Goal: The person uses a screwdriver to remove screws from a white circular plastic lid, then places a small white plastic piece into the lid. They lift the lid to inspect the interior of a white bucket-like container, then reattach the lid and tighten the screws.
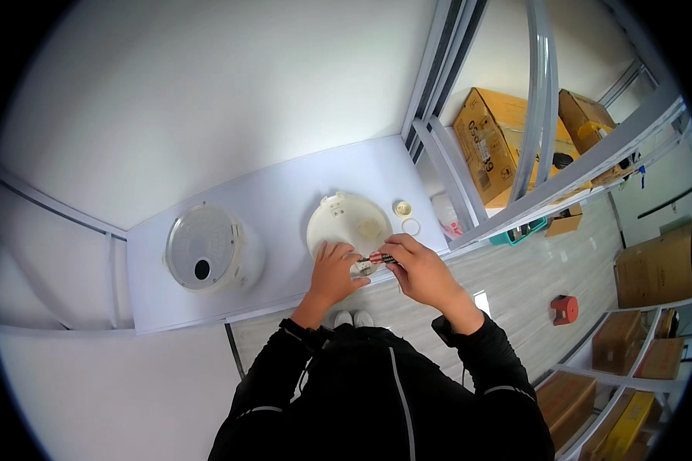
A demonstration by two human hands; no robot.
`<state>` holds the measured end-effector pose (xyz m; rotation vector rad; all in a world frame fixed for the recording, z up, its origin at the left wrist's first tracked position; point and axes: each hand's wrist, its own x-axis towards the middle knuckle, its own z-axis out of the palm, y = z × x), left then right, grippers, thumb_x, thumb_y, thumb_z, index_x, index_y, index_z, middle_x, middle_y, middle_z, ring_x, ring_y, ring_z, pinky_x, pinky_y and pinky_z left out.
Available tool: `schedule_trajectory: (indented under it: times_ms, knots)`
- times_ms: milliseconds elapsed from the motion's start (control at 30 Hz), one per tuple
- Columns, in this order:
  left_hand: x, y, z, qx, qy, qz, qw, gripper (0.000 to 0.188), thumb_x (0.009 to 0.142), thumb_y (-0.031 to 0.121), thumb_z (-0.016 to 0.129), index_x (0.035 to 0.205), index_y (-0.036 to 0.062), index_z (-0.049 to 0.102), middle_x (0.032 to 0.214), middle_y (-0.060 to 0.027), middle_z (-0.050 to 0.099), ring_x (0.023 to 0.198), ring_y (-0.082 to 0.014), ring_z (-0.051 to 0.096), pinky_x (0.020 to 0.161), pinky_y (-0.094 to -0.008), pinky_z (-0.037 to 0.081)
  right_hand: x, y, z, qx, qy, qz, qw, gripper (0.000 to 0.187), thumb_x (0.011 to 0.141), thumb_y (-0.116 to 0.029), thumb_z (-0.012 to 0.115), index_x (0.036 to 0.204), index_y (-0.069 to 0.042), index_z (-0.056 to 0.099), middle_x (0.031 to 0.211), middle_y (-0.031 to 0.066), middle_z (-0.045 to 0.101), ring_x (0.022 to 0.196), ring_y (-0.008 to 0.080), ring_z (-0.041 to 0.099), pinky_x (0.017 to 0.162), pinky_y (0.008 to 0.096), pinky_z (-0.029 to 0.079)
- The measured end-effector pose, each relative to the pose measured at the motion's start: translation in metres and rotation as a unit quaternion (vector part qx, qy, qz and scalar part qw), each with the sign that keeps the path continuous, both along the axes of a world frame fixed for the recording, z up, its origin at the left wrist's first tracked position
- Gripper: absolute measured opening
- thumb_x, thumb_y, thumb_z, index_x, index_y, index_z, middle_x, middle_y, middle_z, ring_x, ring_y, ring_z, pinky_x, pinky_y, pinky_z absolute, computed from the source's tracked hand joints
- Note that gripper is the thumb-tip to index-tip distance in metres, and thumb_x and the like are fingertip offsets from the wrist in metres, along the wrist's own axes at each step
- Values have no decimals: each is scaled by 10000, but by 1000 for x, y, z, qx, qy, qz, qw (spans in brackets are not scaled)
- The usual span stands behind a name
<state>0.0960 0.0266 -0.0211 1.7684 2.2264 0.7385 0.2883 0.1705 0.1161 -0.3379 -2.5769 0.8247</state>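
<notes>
A round white plastic cover [327,219] lies on the light table in front of me, a pale round patch on its inside. My left hand [333,275] rests on its near left part, the thumb spread apart from the fingers. Closed around a red-and-black screwdriver [378,258], my right hand [420,271] is over the cover's near right edge. The tool points left, towards my left fingertips. Beneath the tool, a small part [364,269] sits on the cover, partly hidden by my hands.
A white cylindrical housing [234,250] with a translucent top stands on the table's left. Right of the cover lie a small round yellowish piece [402,208] and a white ring [410,227]. Metal shelf posts [457,169] and cardboard boxes [507,142] stand right. A red stool [564,310] is on the floor.
</notes>
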Motion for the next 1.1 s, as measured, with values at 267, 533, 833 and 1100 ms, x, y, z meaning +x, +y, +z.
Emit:
schedule_trajectory:
  times_ms: [267, 533, 833, 1100]
  knots:
    - [2, 2, 4, -11, 2, 30, 999, 560, 722, 439, 949, 1178, 140, 820, 1305, -22, 666, 1360, -264, 544, 1303, -597, 271, -10, 8, 5, 11, -14, 36, 999, 394, 904, 19, 761, 1270, -80, 656, 1277, 108, 663, 993, 389, 711, 798, 469, 591]
    - [1, 2, -2, 10, -6, 29, 1000, 574, 688, 462, 950, 1145, 139, 822, 1269, 1, 672, 1335, -250, 554, 1292, -602, 282, -20, 8, 6, 44, -24, 48, 998, 391, 900, -12, 777, 1266, -87, 659, 1266, 107, 669, 969, 393, 716, 787, 465, 596]
    - [-2, 2, -2, 44, -6, 13, 999, 564, 666, 463, 957, 1086, 114, 814, 1202, -14, 684, 1254, -271, 583, 1230, -550, 355, -25, 2, 12, 116, -40, 44, 991, 321, 914, -206, 823, 1192, -99, 705, 1025, 95, 682, 809, 338, 723, 703, 440, 578]
    - [-3, 8, -2, 47, -23, 8, 999, 530, 661, 470, 960, 1024, 113, 812, 1162, -12, 698, 1217, -296, 582, 1195, -538, 373, -41, 4, 10, 238, -93, 2, 967, 355, 901, -390, 838, 1094, -121, 710, 850, 75, 668, 666, 299, 697, 601, 396, 530]
